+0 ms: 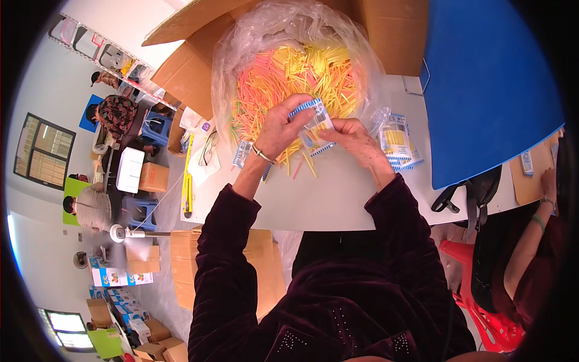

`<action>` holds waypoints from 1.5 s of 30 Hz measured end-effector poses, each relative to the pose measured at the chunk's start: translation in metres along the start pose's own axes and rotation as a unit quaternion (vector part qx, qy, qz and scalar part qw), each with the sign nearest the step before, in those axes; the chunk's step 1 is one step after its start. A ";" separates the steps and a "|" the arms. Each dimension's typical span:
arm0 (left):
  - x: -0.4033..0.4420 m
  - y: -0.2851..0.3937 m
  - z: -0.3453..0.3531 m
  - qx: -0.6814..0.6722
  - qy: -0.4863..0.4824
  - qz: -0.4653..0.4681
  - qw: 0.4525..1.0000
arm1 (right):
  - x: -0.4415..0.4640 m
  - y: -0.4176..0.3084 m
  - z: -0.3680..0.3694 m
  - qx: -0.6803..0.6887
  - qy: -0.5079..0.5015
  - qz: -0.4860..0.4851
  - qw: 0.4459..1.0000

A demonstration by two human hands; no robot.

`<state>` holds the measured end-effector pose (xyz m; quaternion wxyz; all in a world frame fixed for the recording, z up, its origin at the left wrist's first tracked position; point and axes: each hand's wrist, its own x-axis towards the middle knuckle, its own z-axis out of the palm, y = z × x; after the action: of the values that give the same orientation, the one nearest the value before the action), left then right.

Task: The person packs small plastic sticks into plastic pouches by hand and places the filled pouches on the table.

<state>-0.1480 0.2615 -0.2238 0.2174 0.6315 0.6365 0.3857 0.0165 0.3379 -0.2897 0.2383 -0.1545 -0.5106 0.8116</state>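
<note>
A small printed packet [315, 134] with blue striped ends is held up between both hands, over the near edge of a large heap of thin yellow, pink and orange sticks [295, 78]. My left hand [280, 128], with a bracelet at the wrist, pinches its upper left end. The fingers of my right hand [356, 140] close on its right side. The heap lies in a clear plastic bag [226, 72] inside a cardboard box. More packets [395, 136] lie to the right of my right hand, and another packet [242, 154] lies left of my left wrist.
Glasses [209, 148] and a yellow cutter [187, 187] lie at the table's left. On the right are a blue board [488, 84], a black bag [482, 190] and a seated co-worker's arm [531, 241]. Other people, boxes and a fan [119, 233] are at the left.
</note>
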 end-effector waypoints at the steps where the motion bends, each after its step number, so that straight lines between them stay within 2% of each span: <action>1: -0.001 0.000 0.001 -0.096 0.010 -0.020 0.995 | -0.002 -0.002 0.001 -0.008 0.013 0.006 1.000; 2: -0.003 0.000 0.002 -0.190 0.020 -0.040 0.981 | -0.002 -0.003 0.001 -0.016 0.025 0.012 0.999; 6: -0.007 0.002 0.001 -0.192 0.006 -0.055 0.980 | -0.001 -0.001 0.001 -0.030 0.015 -0.017 0.999; 9: -0.003 -0.004 -0.002 -0.124 0.006 -0.053 0.991 | -0.001 -0.002 0.004 -0.016 -0.005 0.004 1.000; 11: -0.003 -0.002 -0.002 -0.108 0.001 -0.032 0.994 | 0.000 -0.001 0.003 -0.017 0.000 -0.034 0.999; 14: -0.003 0.005 0.000 -0.161 0.008 -0.041 0.986 | -0.002 -0.004 0.003 -0.025 0.004 -0.025 0.999; 18: -0.003 0.005 0.001 -0.137 0.008 -0.043 0.990 | 0.000 -0.002 0.004 -0.057 0.004 -0.066 0.996; 20: -0.002 0.009 0.001 -0.146 0.034 -0.049 0.987 | -0.009 -0.016 0.009 -0.254 0.047 -0.134 0.957; 22: -0.004 0.022 0.005 -0.172 0.021 -0.042 0.984 | -0.018 -0.024 0.011 -0.260 0.071 -0.138 0.953; 24: -0.006 0.036 0.011 -0.226 0.039 0.003 0.973 | -0.033 -0.036 0.012 -0.266 0.091 -0.144 0.949; 26: -0.008 0.044 0.009 -0.249 0.039 0.011 0.968 | -0.053 -0.048 0.006 -0.274 0.165 -0.236 0.918; 29: -0.016 0.031 0.003 -0.245 0.045 -0.006 0.968 | -0.076 -0.047 -0.021 -0.300 0.202 -0.268 0.893; 31: -0.023 0.020 0.000 -0.221 0.049 -0.025 0.974 | -0.091 -0.053 -0.029 -0.306 0.334 -0.226 0.863; 32: -0.027 0.017 -0.002 -0.223 0.053 -0.043 0.972 | -0.092 -0.050 -0.037 -0.307 0.332 -0.226 0.863; 34: -0.036 0.013 -0.007 -0.224 0.059 -0.064 0.971 | -0.087 -0.034 -0.052 -0.342 0.414 -0.182 0.824; 35: -0.040 0.012 -0.011 -0.219 0.061 -0.074 0.971 | -0.084 -0.026 -0.059 -0.342 0.411 -0.181 0.826; 37: -0.048 0.007 -0.020 -0.212 0.071 -0.089 0.971 | -0.077 -0.014 -0.070 -0.438 0.398 -0.087 0.802; 38: -0.053 0.004 -0.025 -0.196 0.072 -0.090 0.974 | -0.077 -0.009 -0.070 -0.437 0.391 -0.085 0.806; 40: -0.058 -0.006 -0.038 -0.177 0.081 -0.090 0.977 | -0.077 -0.002 -0.068 -0.614 0.396 -0.113 0.673; 41: -0.062 -0.015 -0.045 -0.111 0.065 -0.092 0.987 | -0.075 -0.001 -0.064 -0.613 0.389 -0.116 0.678; 43: -0.069 -0.033 -0.060 0.052 0.056 -0.090 0.993 | -0.073 -0.008 -0.055 -0.622 0.416 -0.165 0.642; 44: -0.073 -0.047 -0.066 0.057 0.063 -0.091 0.992 | -0.072 -0.014 -0.046 -0.620 0.413 -0.171 0.645; 45: -0.077 -0.062 -0.071 0.187 0.071 -0.057 0.978 | -0.072 -0.020 -0.033 -0.632 0.414 -0.213 0.620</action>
<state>-0.2332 0.1773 -0.2448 0.0716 0.5947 0.7463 0.2903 0.0973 0.3312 -0.2859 0.4344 -0.4732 -0.7636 0.0657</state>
